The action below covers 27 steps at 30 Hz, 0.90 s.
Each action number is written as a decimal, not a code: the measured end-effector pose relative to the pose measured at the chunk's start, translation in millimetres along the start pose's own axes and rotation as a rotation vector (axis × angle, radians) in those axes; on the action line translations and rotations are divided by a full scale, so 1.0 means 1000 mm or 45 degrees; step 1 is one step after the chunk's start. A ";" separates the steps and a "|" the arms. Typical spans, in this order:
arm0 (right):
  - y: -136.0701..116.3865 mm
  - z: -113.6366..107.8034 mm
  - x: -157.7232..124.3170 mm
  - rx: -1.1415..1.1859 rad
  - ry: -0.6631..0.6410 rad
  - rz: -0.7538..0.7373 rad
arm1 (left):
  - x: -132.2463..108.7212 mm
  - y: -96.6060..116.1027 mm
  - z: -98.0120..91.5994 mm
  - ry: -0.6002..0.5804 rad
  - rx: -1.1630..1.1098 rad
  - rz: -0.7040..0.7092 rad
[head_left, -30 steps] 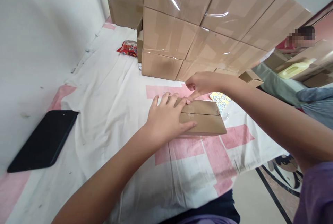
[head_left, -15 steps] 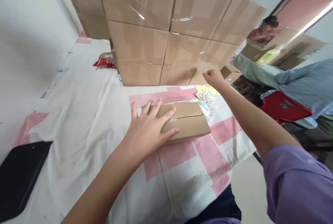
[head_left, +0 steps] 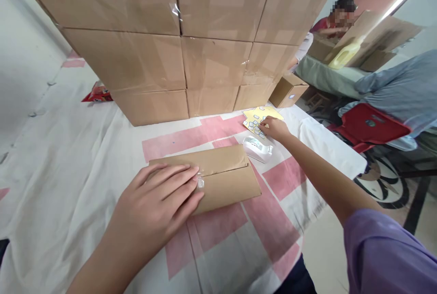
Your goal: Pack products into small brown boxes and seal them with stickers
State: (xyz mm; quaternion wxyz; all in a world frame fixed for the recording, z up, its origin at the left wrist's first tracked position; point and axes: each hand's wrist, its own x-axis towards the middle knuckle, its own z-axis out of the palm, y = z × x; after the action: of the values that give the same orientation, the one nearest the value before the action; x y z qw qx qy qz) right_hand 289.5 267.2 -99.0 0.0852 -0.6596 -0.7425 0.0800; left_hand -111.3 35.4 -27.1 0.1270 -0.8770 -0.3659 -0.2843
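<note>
A closed cardboard box (head_left: pixel 225 180) lies on the cloth in front of me, a bit of clear tape across its lid seam. My left hand (head_left: pixel 167 194) rests flat on the box's left part, fingers stretched over the lid. Past the box's far right corner, my right hand (head_left: pixel 275 128) is at a yellow sheet (head_left: pixel 261 113) dotted with small white labels. Its thumb and fingertips are pinched together over the labels; whether anything is between them is too small to tell. Just nearer than the sheet sits a white tape dispenser (head_left: pixel 257 148).
A tall stack of taped cartons (head_left: pixel 218 64) walls off the table's far side. A small carton (head_left: pixel 289 90) stands at its right end, a red packet (head_left: pixel 98 93) at its left. Beyond are a red chair (head_left: pixel 372 125) and other people.
My right hand has come down, from a fist in the air to a pinch at the yellow sheet. My left hand stays on the box, its fingers closer together. The view has shifted.
</note>
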 end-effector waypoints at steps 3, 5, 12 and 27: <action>0.002 0.008 0.001 0.069 0.047 0.038 | 0.000 0.001 0.000 -0.023 -0.017 -0.011; 0.004 0.010 0.004 0.136 0.076 0.118 | 0.000 0.001 0.000 -0.035 -0.041 -0.054; 0.006 -0.012 0.005 0.438 0.069 0.351 | -0.002 0.002 0.002 -0.056 -0.080 -0.143; -0.115 0.030 -0.186 0.755 0.187 -0.422 | -0.016 -0.001 0.003 -0.126 -0.167 -0.229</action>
State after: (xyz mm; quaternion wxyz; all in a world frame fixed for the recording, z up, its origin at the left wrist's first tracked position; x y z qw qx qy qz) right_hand 192.4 68.5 -105.8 0.3382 -0.4804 -0.7759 0.2296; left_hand -119.7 28.1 -39.0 0.0254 -0.8600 -0.4296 -0.2743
